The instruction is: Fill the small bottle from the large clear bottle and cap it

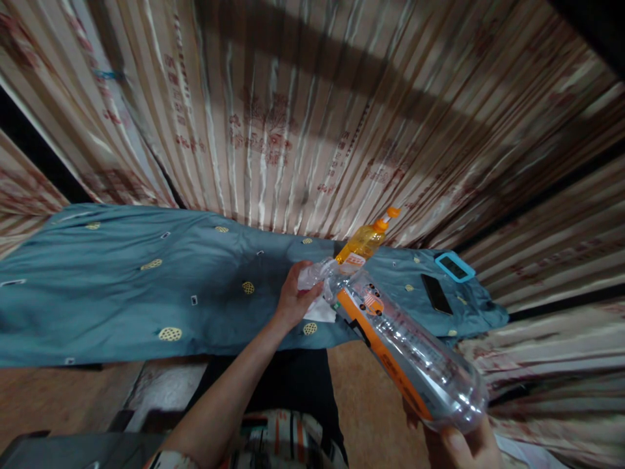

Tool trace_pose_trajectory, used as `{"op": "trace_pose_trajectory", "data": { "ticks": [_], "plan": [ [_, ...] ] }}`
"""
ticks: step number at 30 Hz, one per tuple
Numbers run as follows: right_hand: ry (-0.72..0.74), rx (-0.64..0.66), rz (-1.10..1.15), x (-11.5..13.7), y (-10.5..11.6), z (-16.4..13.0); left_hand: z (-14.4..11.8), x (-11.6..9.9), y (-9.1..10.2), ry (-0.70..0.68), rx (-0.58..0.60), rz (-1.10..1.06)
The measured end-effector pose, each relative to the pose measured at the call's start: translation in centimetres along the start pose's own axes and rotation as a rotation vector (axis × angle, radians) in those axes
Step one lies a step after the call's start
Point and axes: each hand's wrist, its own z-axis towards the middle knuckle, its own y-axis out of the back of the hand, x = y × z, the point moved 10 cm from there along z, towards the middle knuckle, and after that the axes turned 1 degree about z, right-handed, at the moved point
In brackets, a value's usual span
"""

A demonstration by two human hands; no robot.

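Note:
A large clear plastic bottle (405,345) with an orange and grey label lies tilted across the view, its neck pointing up and left. My right hand (463,446) grips it around the base, with some fingers hidden underneath. At the neck end, my left hand (299,296) is closed on a whitish, translucent thing (312,275), which looks like thin plastic or tissue; I cannot tell which. That thing meets the bottle's mouth. Below the left hand a white piece of paper (319,311) shows. Just behind the neck stands a pump bottle (364,242) of orange-yellow liquid with an orange top.
A blue-green cloth with yellow pineapple prints (122,280) covers the long, narrow surface. On its right part lie a dark phone (436,293) and a light-blue framed device (455,267). Patterned curtains (303,130) hang close behind and at the right.

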Motion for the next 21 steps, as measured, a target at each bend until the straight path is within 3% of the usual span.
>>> {"op": "trace_pose_trajectory", "data": {
  "ticks": [21],
  "plan": [
    [0.017, 0.021, -0.075, 0.33, -0.23, 0.0, 0.03, 0.03, -0.06, -0.007, 0.019, -0.006]
  ]
}}
